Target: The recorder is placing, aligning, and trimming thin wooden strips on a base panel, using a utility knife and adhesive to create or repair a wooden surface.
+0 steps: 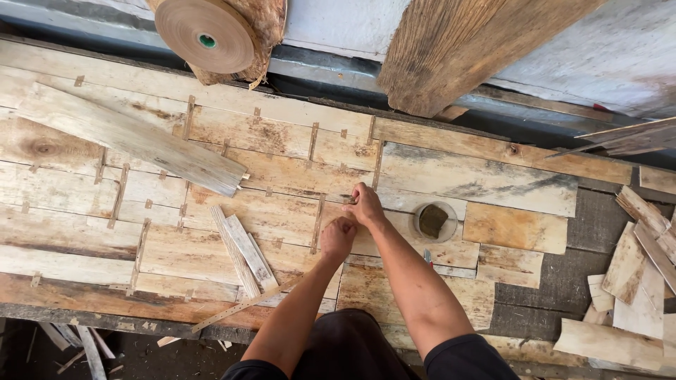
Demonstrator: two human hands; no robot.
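No packages, labels, signs or screens show anywhere in this view of the wooden work area.

A roll of brown paper tape (205, 34) hangs above the workbench (598, 218). Below the roll, a long grey plank (134, 139) lies diagonally. Right of the plank sits a small round bowl (434, 221) with a dark sponge. Far right of the bowl, loose veneer offcuts (637, 281) are piled.

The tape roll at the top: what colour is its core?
Green, inside the light brown tape roll; the head view shows it.
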